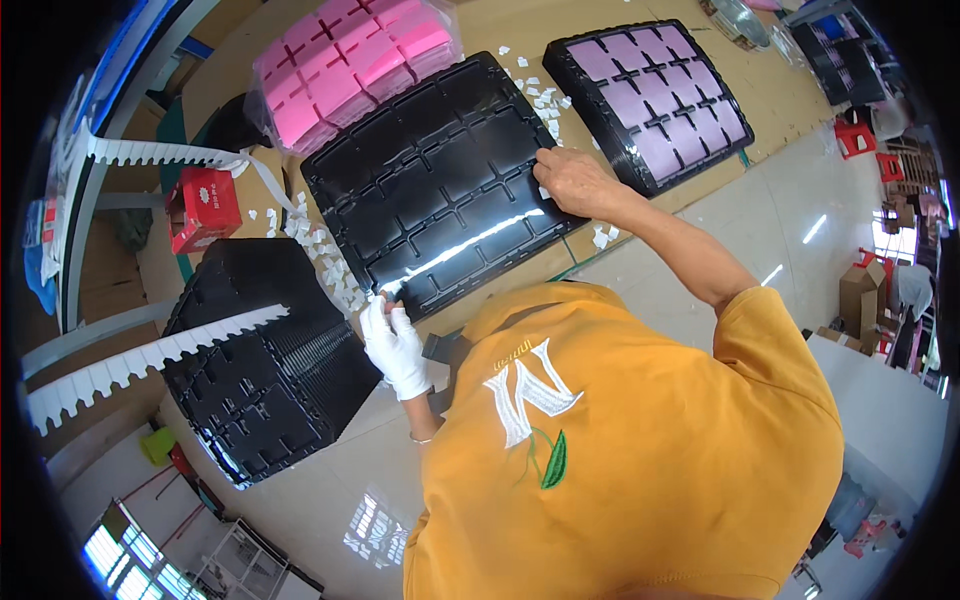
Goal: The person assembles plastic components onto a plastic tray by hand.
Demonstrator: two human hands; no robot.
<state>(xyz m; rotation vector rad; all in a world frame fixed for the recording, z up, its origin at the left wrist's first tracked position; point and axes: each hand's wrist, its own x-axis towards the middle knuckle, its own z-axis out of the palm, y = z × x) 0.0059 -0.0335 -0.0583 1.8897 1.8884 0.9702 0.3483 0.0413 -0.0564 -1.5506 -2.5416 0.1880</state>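
A black plastic tray with a grid of shallow compartments lies in front of me on the table. My left hand, in a white glove with bare fingertips, is closed at the tray's near left corner. My bare right hand is closed at the tray's right edge, its fingertips bent over the rim. A small white piece shows by those fingers; whether they hold it is hidden. Small white paper scraps lie scattered along both sides of the tray.
A stack of black trays stands at left, beside a red box. Pink-filled trays in clear film lie behind; a tray with purple pieces lies at right. White notched strips reach in from the left.
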